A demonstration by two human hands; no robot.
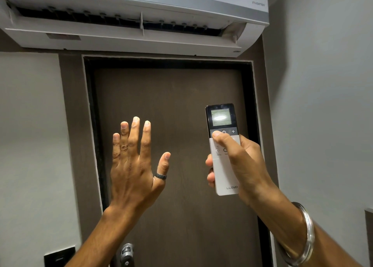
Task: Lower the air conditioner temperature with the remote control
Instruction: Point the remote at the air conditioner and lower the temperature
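A white wall air conditioner (129,34) hangs above the door, its lower flap open. My right hand (240,163) holds a white remote control (223,125) upright, pointed up toward the unit. Its small screen glares with a reflected light. My right thumb rests on the leftmost button of the grey strip, left of the power and plus buttons. My left hand (133,165) is raised beside it, back toward me, fingers spread, holding nothing; a dark ring sits on its thumb.
A dark brown door (177,97) in a black frame fills the middle, with a metal handle (127,252) low down. A black switch plate (59,256) is at the lower left. Grey walls stand on both sides.
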